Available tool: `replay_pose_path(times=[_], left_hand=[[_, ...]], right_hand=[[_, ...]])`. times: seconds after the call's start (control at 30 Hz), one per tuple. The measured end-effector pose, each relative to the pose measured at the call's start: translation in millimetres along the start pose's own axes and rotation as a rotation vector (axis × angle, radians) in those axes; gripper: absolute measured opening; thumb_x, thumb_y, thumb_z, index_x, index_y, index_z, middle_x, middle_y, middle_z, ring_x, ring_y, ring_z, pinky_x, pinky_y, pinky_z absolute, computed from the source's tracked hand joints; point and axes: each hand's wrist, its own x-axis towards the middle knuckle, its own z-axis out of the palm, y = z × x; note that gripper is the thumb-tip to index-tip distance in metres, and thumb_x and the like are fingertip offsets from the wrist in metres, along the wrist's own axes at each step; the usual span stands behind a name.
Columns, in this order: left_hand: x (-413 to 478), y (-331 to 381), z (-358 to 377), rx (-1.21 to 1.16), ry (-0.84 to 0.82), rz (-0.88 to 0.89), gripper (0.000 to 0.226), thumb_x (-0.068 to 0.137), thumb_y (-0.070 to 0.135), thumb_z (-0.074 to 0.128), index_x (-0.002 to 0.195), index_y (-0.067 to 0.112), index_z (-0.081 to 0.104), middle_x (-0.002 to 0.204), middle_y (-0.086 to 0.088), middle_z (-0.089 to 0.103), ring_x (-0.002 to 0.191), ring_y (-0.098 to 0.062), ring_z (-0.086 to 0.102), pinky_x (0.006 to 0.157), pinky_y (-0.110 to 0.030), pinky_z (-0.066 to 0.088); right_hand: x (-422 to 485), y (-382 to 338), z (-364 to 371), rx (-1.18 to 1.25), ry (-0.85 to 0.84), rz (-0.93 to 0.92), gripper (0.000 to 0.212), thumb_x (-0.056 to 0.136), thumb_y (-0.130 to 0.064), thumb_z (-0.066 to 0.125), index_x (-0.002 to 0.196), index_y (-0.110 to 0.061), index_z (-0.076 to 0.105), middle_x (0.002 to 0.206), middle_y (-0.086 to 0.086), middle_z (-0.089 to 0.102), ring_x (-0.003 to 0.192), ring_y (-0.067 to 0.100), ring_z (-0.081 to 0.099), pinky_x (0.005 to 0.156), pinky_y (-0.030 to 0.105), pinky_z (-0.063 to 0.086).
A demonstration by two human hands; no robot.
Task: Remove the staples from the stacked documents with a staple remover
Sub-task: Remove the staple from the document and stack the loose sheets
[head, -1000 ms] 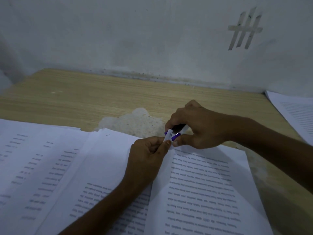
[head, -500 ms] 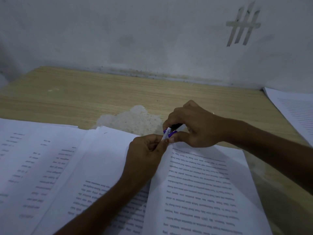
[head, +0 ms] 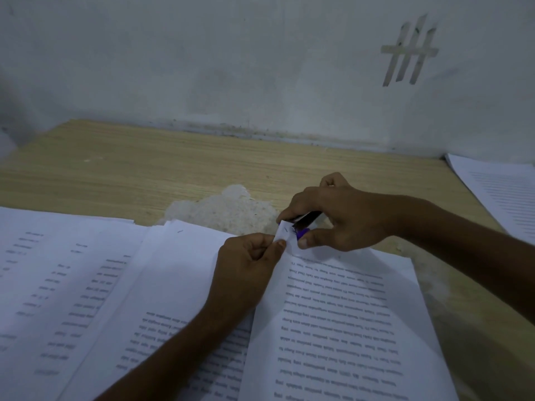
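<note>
A printed document [head: 341, 319] lies on the wooden table [head: 173, 175] in front of me. My left hand [head: 249, 264] pinches its lifted top-left corner, where a small staple [head: 285, 228] shows. My right hand [head: 338, 218] grips a purple and black staple remover [head: 304, 225], its jaws set against that corner. More printed sheets [head: 86, 285] lie spread to the left, one with a staple [head: 180, 231] near its top edge.
Another paper stack [head: 500, 195] lies at the right table edge. A worn white patch [head: 231, 209] marks the tabletop behind my hands. A grey wall [head: 260, 68] with tape strips [head: 408, 52] closes the far side.
Both hands stay at the document's corner. The folded corner now stands more clearly between my left fingers and the remover, and the view has shifted slightly.
</note>
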Motion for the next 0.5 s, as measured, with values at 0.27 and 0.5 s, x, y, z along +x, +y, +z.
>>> replay_pose_path(times=[0.27,0.5], left_hand=[[-2,5,0,-0.022,0.0,-0.052,0.011,0.089,0.02,0.06,0.085,0.018,0.07,0.082,0.002,0.074,0.074,-0.014,0.069,0.07,-0.031,0.058],[-2,10,0,-0.088,0.013,-0.114,0.01,0.089,0.018,0.061,0.092,0.02,0.07,0.085,0.012,0.071,0.074,-0.007,0.069,0.068,-0.021,0.057]], right_hand=[[-20,17,-13,-0.021,0.084,0.154,0.041,0.09,-0.041,0.057,0.129,-0.031,0.054,0.11,-0.021,0.051,0.106,0.002,0.046,0.105,0.038,0.026],[-60,52,-5,-0.063,0.157,0.429,0.038,0.087,-0.034,0.066,0.121,-0.018,0.061,0.115,0.002,0.063,0.101,0.019,0.056,0.087,0.035,0.045]])
